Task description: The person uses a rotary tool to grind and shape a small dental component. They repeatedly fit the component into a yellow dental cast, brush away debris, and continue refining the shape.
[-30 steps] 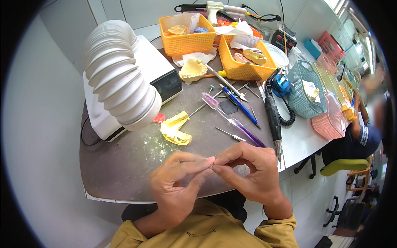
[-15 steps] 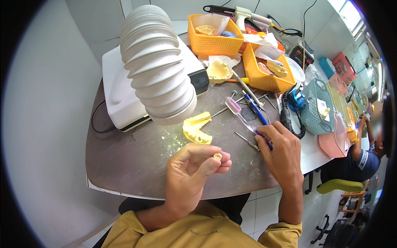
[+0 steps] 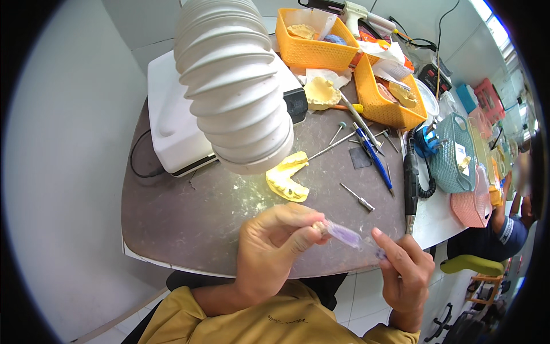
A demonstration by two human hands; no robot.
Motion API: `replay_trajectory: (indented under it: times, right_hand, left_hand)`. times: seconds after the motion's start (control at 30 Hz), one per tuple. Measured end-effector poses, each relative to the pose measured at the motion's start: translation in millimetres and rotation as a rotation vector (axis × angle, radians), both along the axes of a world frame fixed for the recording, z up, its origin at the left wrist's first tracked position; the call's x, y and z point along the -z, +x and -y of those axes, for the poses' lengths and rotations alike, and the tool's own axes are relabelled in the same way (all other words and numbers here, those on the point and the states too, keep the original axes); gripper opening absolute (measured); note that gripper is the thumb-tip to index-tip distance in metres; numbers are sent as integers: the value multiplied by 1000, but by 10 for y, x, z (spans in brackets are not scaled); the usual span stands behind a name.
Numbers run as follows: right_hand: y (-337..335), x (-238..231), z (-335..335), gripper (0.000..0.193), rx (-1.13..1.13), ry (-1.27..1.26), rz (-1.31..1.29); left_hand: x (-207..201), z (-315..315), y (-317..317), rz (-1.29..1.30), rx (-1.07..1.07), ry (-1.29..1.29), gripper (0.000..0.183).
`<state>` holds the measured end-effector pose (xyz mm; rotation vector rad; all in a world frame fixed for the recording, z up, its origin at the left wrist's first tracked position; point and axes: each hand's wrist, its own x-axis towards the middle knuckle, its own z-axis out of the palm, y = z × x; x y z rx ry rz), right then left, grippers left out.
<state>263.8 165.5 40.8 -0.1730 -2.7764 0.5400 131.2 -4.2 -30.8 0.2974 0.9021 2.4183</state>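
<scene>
Hose [image 3: 238, 92] blocking part of the white box [image 3: 175, 109] toward the worktop's [image 3: 183, 229] far-left corner, yellow model [image 3: 281, 179] nearer the middle, pen [image 3: 375, 161] toward the right edge! By the near edge, my left hand [image 3: 266, 243] pinches a tooth piece [image 3: 318, 226]; my right hand [image 3: 407, 272] grips the brush [image 3: 346, 235]. Half a second ago that brush lay on the worktop; now it's up, blurred, at the tooth piece.

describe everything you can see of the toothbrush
The toothbrush has a purple head and a pale, see-through-looking shaft, probably plastic; blur hides individual bristles. The right hand grips it, covering part of the handle. It slants above the front part of the dark tabletop, head pointing up and left in the picture, right at the small pale piece in the left hand; whether they touch is too blurred to tell.
</scene>
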Motion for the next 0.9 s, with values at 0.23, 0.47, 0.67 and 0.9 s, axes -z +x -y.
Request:
replay_trajectory:
  times: [0.23, 0.47, 0.67, 0.9]
  right_hand:
    - [-290, -12, 176, 57, -82, -16, -120]
    - [126, -158, 5, 51, 93, 109, -17]
    - [-53, -89, 93, 49, 2, 133, 6]
    - [85, -228, 88, 41, 40, 217, -113]
  left_hand:
    - [-19, 49, -11, 1, 50, -84, 15]
    - [-54, 32, -35, 56, 63, -87, 16]
    - [-12, 35, 4, -2, -21, -62, 11]
    - [-60, 15, -23, -9, 54, -78, 14]
